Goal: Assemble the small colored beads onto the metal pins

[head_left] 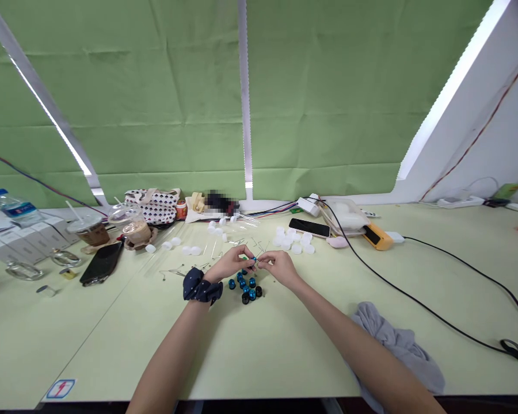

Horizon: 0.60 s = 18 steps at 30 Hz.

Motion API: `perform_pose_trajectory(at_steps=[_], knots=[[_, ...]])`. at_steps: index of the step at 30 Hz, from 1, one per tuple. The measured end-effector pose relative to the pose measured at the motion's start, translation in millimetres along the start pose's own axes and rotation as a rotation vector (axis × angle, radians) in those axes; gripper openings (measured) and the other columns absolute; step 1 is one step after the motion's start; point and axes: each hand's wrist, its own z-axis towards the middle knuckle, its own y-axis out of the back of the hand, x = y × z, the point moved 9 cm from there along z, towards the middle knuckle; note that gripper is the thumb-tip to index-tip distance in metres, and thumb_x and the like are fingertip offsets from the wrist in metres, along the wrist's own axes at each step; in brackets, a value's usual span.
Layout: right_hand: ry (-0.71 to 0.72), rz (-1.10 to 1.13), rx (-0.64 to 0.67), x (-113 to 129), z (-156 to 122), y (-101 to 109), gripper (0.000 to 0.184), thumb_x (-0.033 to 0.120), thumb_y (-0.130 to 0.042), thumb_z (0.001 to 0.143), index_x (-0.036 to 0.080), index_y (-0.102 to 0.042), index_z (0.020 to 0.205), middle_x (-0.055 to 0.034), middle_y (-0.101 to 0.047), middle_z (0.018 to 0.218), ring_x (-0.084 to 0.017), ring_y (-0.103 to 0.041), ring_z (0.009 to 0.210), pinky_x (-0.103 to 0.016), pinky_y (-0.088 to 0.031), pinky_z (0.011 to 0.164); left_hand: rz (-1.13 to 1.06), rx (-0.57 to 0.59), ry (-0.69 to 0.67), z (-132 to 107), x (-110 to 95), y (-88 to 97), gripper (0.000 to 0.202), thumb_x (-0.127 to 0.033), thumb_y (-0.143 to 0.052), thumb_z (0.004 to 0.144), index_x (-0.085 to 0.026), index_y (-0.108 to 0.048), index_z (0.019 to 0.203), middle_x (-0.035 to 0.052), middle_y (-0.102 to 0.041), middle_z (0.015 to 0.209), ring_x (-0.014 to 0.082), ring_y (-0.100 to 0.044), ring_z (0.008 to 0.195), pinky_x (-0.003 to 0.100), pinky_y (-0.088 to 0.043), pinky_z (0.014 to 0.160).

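Fingers of the left hand (229, 263) are closed on a small blue piece (254, 260), which is held just above the counter (259, 362), near the middle of the view. The right hand (281, 268) meets it from the other side: its thumb and forefinger are together at the tips, close to the same piece. The hands look rather small from here, so perhaps a thin wire is also between the right fingers, but I cannot tell it surely. On the left wrist there is a dark hair band (202, 287) with light dots.

Just below the hands, on the counter, is a loose group of shiny blue caps (252, 282) with some black caps (246, 298); several of them touch one another. To the left of the left hand lie thin bent wires (182, 270). Beyond the hands, white round pieces (296, 248) are spread, many of them near a dark phone (309, 227).

At the left side are a second phone (102, 263) and a water bottle (19, 208). At the right side lies a yellow device (380, 238), and a grey cloth (399, 342) is crumpled beside the right forearm.
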Motion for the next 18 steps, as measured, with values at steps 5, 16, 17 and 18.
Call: perform_pose_trajectory(at_steps=[5,16,17,18], knots=[[-0.008,0.064,-0.040,-2.5,1.0,2.8,0.020,0.027,-0.068,0.065,0.019,-0.072,0.083,-0.0041,-0.070,0.066,-0.017,-0.060,0.062,-0.026,-0.042,0.061,-0.021,0.018,0.002,-0.6,-0.1,-2.0,0.029,-0.037,-0.063,0.074,-0.015,-0.048,0.086,0.0038,-0.066,0.072,0.0181,-0.066,0.071,0.032,-0.053,0.066],[-0.077,0.241,-0.065,-12.7,0.9,-4.7,0.020,0.029,-0.069,0.062,0.015,-0.071,0.076,-0.0017,-0.064,0.056,-0.012,-0.051,0.050,-0.023,-0.040,0.051,-0.001,0.031,0.027,-0.2,-5.3,-6.8,0.036,-0.037,-0.063,0.073,-0.013,-0.058,0.100,0.0072,-0.065,0.087,0.0179,-0.066,0.073,0.032,-0.053,0.071],[-0.085,0.237,-0.068,-13.2,1.0,-4.1,0.020,0.029,-0.069,0.062,0.015,-0.071,0.076,-0.0014,-0.063,0.055,-0.012,-0.050,0.050,-0.023,-0.040,0.051,0.024,0.022,0.040,-0.9,-5.8,-4.0,0.035,-0.037,-0.062,0.074,-0.013,-0.059,0.099,0.0072,-0.066,0.085,0.0180,-0.065,0.073,0.032,-0.052,0.070],[-0.092,0.233,-0.072,-13.7,1.1,-3.2,0.020,0.029,-0.069,0.063,0.015,-0.071,0.076,-0.0012,-0.062,0.055,-0.012,-0.050,0.050,-0.023,-0.040,0.051,0.060,0.008,0.052,-2.5,-7.2,0.9,0.034,-0.037,-0.060,0.075,-0.013,-0.061,0.099,0.0069,-0.066,0.082,0.0179,-0.065,0.072,0.031,-0.052,0.070]])
